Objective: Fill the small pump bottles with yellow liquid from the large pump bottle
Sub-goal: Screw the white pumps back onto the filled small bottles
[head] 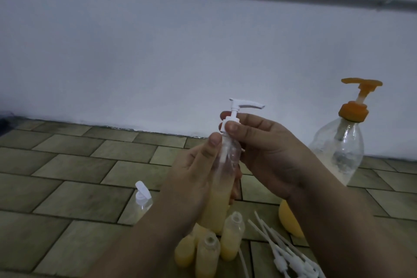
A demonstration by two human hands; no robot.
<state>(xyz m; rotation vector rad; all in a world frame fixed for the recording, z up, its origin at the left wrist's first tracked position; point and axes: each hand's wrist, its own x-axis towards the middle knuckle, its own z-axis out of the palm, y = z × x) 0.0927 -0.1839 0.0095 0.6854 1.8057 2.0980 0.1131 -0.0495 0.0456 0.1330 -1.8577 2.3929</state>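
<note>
Open filled bottles (207, 253) waiting nearest me; I'm gripping the small bottle (222, 178) upright in my left hand (194, 178) so nothing spills, my right hand (266, 142) pinching its white pump collar (230, 123) to screw it on.

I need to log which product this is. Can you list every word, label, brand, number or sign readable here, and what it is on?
None: no text can be read anywhere.
Large pump bottle: clear wall, no label showing.
Small bottle gripped by the left hand, right hand pinching its white pump: no print.
Open small bottles on the floor: plain.
</note>
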